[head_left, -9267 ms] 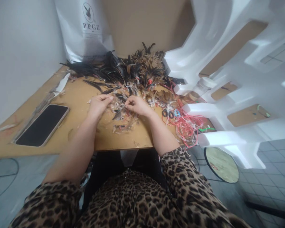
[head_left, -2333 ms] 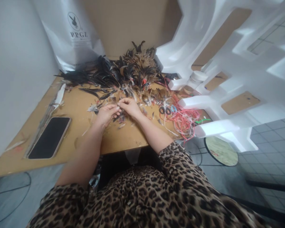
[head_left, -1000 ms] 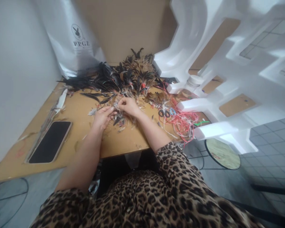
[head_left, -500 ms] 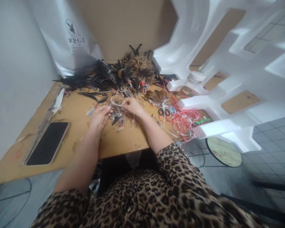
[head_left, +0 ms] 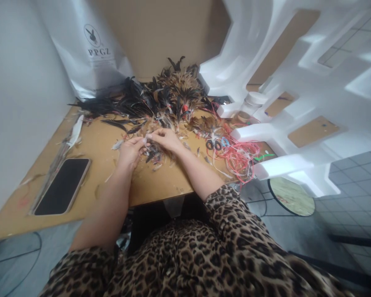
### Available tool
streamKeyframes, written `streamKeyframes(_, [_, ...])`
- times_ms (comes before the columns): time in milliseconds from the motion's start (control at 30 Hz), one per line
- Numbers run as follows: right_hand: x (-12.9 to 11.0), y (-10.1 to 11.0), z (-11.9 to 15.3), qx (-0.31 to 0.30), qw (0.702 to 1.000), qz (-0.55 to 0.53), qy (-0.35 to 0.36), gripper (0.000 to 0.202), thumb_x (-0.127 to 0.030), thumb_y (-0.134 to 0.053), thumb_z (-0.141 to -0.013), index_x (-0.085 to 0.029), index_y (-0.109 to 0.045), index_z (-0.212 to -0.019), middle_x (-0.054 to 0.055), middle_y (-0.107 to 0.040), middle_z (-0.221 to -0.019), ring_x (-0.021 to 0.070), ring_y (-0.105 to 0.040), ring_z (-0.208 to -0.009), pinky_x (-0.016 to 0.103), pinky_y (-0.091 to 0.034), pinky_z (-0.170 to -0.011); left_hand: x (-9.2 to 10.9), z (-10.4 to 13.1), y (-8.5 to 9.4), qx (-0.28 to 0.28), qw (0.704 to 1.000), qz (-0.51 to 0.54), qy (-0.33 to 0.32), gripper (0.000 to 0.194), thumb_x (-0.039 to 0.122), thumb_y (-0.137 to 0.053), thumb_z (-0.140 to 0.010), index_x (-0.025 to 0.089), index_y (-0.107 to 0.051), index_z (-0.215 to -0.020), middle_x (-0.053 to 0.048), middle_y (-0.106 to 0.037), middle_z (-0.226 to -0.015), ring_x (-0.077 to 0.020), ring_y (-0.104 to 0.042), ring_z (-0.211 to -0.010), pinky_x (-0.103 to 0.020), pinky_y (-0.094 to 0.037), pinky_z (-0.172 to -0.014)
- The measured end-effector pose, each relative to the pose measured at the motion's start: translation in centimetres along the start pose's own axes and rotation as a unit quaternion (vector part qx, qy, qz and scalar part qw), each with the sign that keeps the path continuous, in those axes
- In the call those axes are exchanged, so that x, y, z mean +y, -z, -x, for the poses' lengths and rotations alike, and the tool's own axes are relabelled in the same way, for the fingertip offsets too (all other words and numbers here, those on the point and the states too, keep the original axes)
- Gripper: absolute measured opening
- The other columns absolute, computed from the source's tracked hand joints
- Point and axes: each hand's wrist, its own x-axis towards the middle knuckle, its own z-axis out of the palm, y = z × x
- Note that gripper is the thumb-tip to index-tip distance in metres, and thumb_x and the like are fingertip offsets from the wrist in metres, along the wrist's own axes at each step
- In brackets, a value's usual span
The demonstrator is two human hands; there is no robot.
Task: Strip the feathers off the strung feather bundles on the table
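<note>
Over the wooden table, my left hand [head_left: 130, 152] is closed, its thumb and forefinger pinching a small pale feather [head_left: 145, 141] that is mostly hidden by my fingers. My right hand [head_left: 166, 139] meets it from the right, fingertips pinched on the same spot. Loose bits of feather [head_left: 156, 153] lie under and between the hands. Just behind them stretches a heap of black and brown feathers [head_left: 142, 99]. A smaller bunch of brown feathers [head_left: 205, 126] rests to the right, near black-handled scissors [head_left: 213, 145].
A phone [head_left: 63, 187] lies at the left on the table [head_left: 160, 187], below a white feather [head_left: 76, 131]. Tangled pink string [head_left: 238, 159] is at the right, beside white foam packing [head_left: 284, 165] and a lidded jar [head_left: 253, 103]. A white bag [head_left: 95, 62] stands behind.
My right hand has moved left, closing the gap to my left hand. The pale strip stretched between them earlier is now mostly covered by fingers. My left hand has barely moved.
</note>
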Motion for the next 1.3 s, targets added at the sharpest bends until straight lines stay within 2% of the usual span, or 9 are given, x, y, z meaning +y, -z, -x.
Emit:
streamKeyframes(200, [1.5, -0.8, -0.7, 0.030, 0.998, -0.051, -0.012, 0.027, -0.037, -0.065, -0.067, -0.011, -0.067, -0.074, 0.002, -0.064, -0.070, 0.0073, -0.053, -0.061, 0.020, -0.042, -0.062, 0.3, 0.4, -0.2, -0.007, 1.000, -0.008, -0.003, 0.017, 0.018, -0.073, -0.060, 0.011, -0.065, -0.073, -0.005, -0.065, -0.063, -0.0088, -0.061, -0.056, -0.014, -0.046, -0.049])
streamKeyframes(333, [1.3, -0.8, -0.7, 0.030, 0.991, -0.126, -0.044, 0.030, -0.040, -0.066, -0.065, -0.011, -0.064, -0.073, 0.001, -0.064, -0.068, 0.0062, -0.052, -0.059, 0.019, -0.042, -0.061, 0.4, 0.5, -0.4, -0.007, 1.000, -0.013, -0.008, 0.019, 0.019, -0.074, -0.059, 0.011, -0.065, -0.073, -0.004, -0.065, -0.063, -0.0089, -0.061, -0.056, -0.014, -0.045, -0.049])
streamKeyframes(500, [0.6, -1.2, -0.2, 0.025, 0.985, -0.153, -0.069, 0.035, -0.046, -0.067, -0.063, -0.011, -0.061, -0.068, -0.003, -0.057, -0.058, 0.0040, -0.045, -0.051, 0.017, -0.036, -0.053, 0.3, 0.6, -0.4, -0.042, 0.999, -0.019, -0.023, 0.018, 0.021, -0.074, -0.058, 0.011, -0.066, -0.071, -0.003, -0.064, -0.060, -0.0070, -0.058, -0.052, -0.014, -0.044, -0.048])
streamKeyframes(700, [1.1, -1.2, -0.3, 0.023, 0.974, -0.203, -0.095, 0.031, -0.041, -0.070, -0.060, -0.014, -0.056, -0.066, -0.006, -0.054, -0.054, 0.0036, -0.041, -0.047, 0.017, -0.030, -0.047, 0.4, 0.8, -0.4, -0.074, 0.997, -0.031, -0.011, 0.021, 0.021, -0.076, -0.057, 0.010, -0.066, -0.072, -0.004, -0.066, -0.064, -0.0066, -0.059, -0.053, -0.013, -0.044, -0.050])
streamKeyframes(900, [1.2, -0.8, -0.7, 0.022, 0.952, -0.278, -0.124, 0.028, -0.035, -0.072, -0.059, -0.016, -0.055, -0.070, -0.006, -0.051, -0.051, 0.0039, -0.035, -0.042, 0.018, -0.024, -0.042, 0.7, 0.5, -0.1, -0.037, 0.998, 0.051, 0.009, 0.015, 0.016, -0.072, -0.062, 0.013, -0.063, -0.074, -0.004, -0.068, -0.073, -0.0096, -0.064, -0.064, -0.014, -0.045, -0.049])
streamKeyframes(1133, [1.1, -0.7, -0.5, 0.023, 0.963, -0.241, -0.115, 0.031, -0.041, -0.071, -0.061, -0.017, -0.051, -0.066, -0.008, -0.043, -0.047, 0.0035, -0.029, -0.040, 0.018, -0.021, -0.041, 0.9, 0.6, -0.1, -0.041, 0.998, 0.048, 0.027, 0.012, 0.015, -0.070, -0.065, 0.012, -0.064, -0.075, -0.005, -0.068, -0.073, -0.0086, -0.062, -0.060, -0.013, -0.044, -0.048])
streamKeyframes(1300, [0.7, -1.0, -0.3, 0.040, 0.979, -0.186, -0.074, 0.029, -0.041, -0.068, -0.063, -0.015, -0.056, -0.068, -0.006, -0.049, -0.052, 0.0040, -0.035, -0.045, 0.018, -0.028, -0.046, 0.7, 0.8, -0.1, -0.069, 0.997, 0.015, 0.031, 0.017, 0.020, -0.072, -0.064, 0.011, -0.066, -0.077, -0.008, -0.069, -0.075, -0.0083, -0.062, -0.059, -0.014, -0.044, -0.047])
